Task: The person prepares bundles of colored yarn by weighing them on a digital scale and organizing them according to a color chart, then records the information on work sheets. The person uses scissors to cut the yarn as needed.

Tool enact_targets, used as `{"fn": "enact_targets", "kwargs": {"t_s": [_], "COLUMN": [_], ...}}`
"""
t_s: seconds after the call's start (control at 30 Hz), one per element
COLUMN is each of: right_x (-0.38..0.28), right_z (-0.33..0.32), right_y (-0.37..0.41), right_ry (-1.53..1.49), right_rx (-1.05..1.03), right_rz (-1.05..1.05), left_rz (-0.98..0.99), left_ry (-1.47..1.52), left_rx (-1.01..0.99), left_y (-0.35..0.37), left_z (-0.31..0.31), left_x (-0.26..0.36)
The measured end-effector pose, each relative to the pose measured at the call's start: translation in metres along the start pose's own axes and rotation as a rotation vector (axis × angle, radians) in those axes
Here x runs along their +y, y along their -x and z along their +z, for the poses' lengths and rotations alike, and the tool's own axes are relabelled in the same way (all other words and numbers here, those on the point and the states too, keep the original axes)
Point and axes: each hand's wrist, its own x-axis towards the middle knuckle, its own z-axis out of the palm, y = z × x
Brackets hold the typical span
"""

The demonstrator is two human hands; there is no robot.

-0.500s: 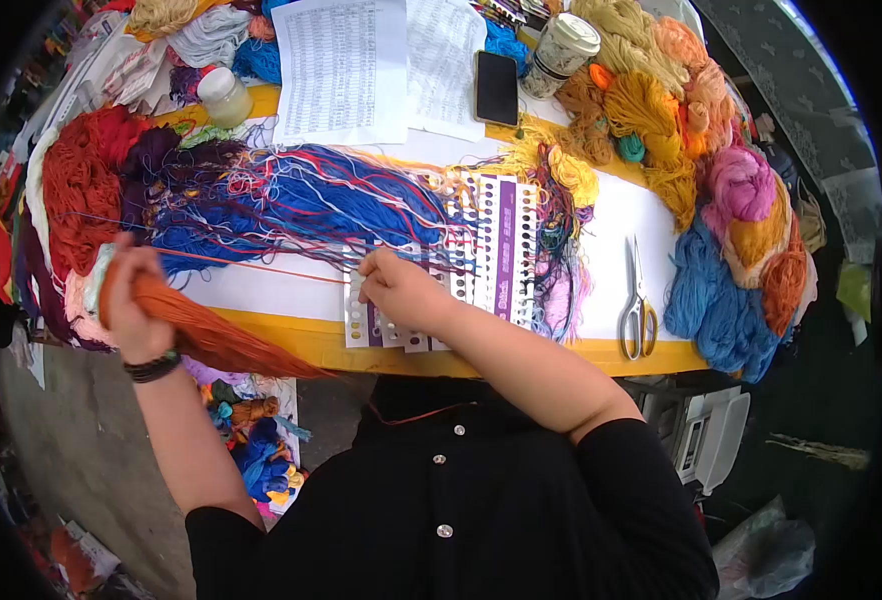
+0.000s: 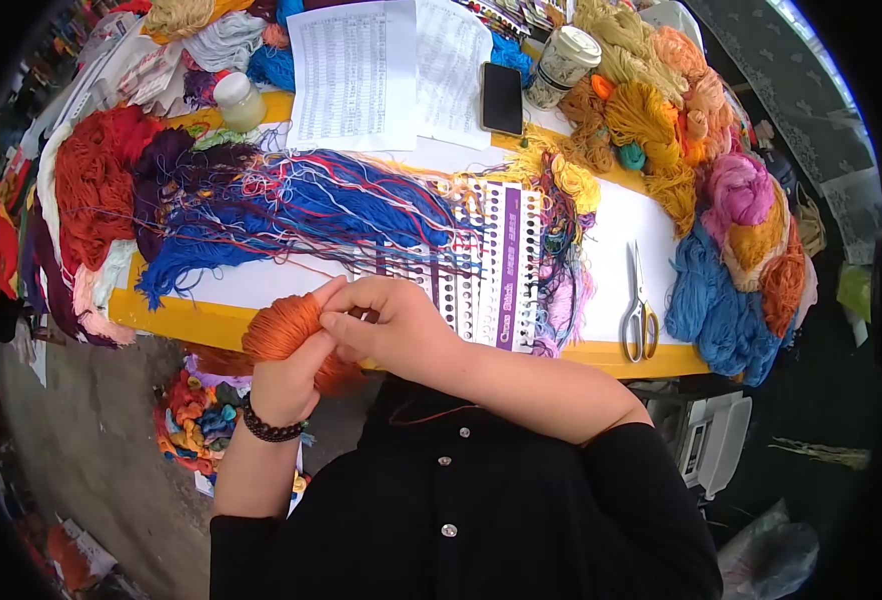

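Note:
My left hand [image 2: 296,385] is wrapped round an orange thread skein [image 2: 283,328] at the table's front edge. Beside it, my right hand [image 2: 379,318] has thumb and forefinger pinched together at the skein's right side; what they pinch is too small to make out. An orange strand runs up from the hands towards the punched thread cards [image 2: 507,270]. Blue, red and white threads [image 2: 331,200] hang from these cards and spread leftwards over the table.
Scissors [image 2: 639,315] lie right of the cards. Printed sheets [image 2: 351,75], a phone [image 2: 502,98], a lidded cup [image 2: 563,66] and a jar [image 2: 239,102] are at the back. Blue yarn [image 2: 721,300] lies at the right edge, dark red yarn [image 2: 91,190] at the left.
My left hand has moved right with the orange skein, which is now bunched near the cards. My right hand has moved slightly down and meets it. The view has shifted a little.

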Motion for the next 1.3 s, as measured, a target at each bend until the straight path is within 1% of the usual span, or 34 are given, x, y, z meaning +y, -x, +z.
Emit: {"fn": "enact_targets", "kwargs": {"t_s": [0.03,0.1,0.23,0.3,0.43,0.5,0.53,0.6,0.63,0.7,0.73,0.8,0.83,0.9,0.93,0.97,1.0,1.03,1.07,1.1,1.13,1.17,1.2,1.23,1.27,1.3], "right_x": [-0.001,-0.005,-0.007,-0.005,-0.005,0.000,-0.001,-0.004,-0.004,-0.004,-0.005,-0.008,-0.008,-0.009,-0.008,-0.008,-0.026,-0.054,-0.065,-0.082,-0.094,-0.106,-0.118,-0.117,-0.108,-0.086], "right_z": [-0.001,-0.003,-0.003,-0.002,-0.004,-0.006,-0.006,-0.006,-0.006,-0.006,-0.006,-0.006,-0.008,-0.015,-0.022,-0.032,-0.053,-0.074,-0.109,-0.146,-0.170,-0.195,-0.219,-0.229,-0.233,-0.229], "right_y": [0.001,0.002,0.004,0.004,0.005,0.003,0.003,0.003,0.004,0.004,0.005,0.009,0.010,0.012,0.014,0.019,0.027,0.038,0.052,0.065,0.076,0.088,0.100,0.105,0.104,0.096], "right_ry": [0.002,-0.076,-0.119,-0.055,-0.133,0.025,0.025,0.091,0.092,0.233,0.234,0.082,0.083,-0.399,-0.373,-0.345,-0.636,-0.690,-0.674,-0.402,-0.182,0.118,0.362,0.752,1.053,1.096], "right_rx": [-0.002,-0.031,-0.079,-0.014,-0.006,0.036,0.036,0.011,0.011,0.043,0.044,0.041,0.041,-0.099,0.004,0.106,0.043,0.037,0.048,0.170,0.428,0.763,1.097,1.296,1.287,1.123], "right_rz": [0.000,0.123,0.091,0.020,0.016,0.006,0.005,0.029,0.030,-0.024,-0.022,0.001,0.001,0.069,0.018,-0.030,0.012,-0.047,-0.142,-0.303,-0.436,-0.484,-0.440,-0.426,-0.440,-0.409], "left_rz": [0.002,0.038,0.011,-0.010,0.060,0.085,0.086,0.114,0.113,0.139,0.138,0.127,0.127,0.108,0.111,0.196,0.278,0.239,0.201,0.162,0.200,0.265,0.257,0.248,0.242,0.167], "left_ry": [0.002,0.006,-0.037,-0.005,-0.012,-0.118,-0.118,-0.281,-0.280,-0.312,-0.310,-0.244,-0.243,-0.136,-0.132,-0.087,-0.041,0.011,0.137,0.262,0.292,0.276,0.300,0.265,0.227,0.172], "left_rx": [0.001,0.000,-0.074,0.068,0.111,0.108,0.108,0.124,0.124,0.116,0.116,0.105,0.105,0.058,0.055,0.066,0.080,0.155,0.231,0.308,0.098,0.125,0.147,0.146,0.145,0.147], "left_y": [0.000,0.000,0.004,0.004,0.002,0.002,0.002,0.001,0.002,0.002,0.002,0.002,0.002,0.000,0.001,0.003,0.005,0.008,0.011,0.013,0.016,0.020,0.023,0.024,0.022,0.018], "left_z": [0.000,0.002,-0.005,-0.001,0.000,0.002,0.004,0.007,0.009,0.010,0.010,0.008,0.006,0.000,-0.002,-0.004,-0.007,-0.017,-0.025,-0.038,-0.083,-0.100,-0.110,-0.110,-0.109,-0.099], "left_x": [-0.001,-0.003,0.001,0.000,-0.005,-0.004,-0.005,-0.007,-0.008,-0.009,-0.010,-0.010,-0.011,-0.015,-0.015,-0.017,-0.018,-0.012,-0.001,0.009,0.010,0.016,0.024,0.026,0.027,0.024]}}
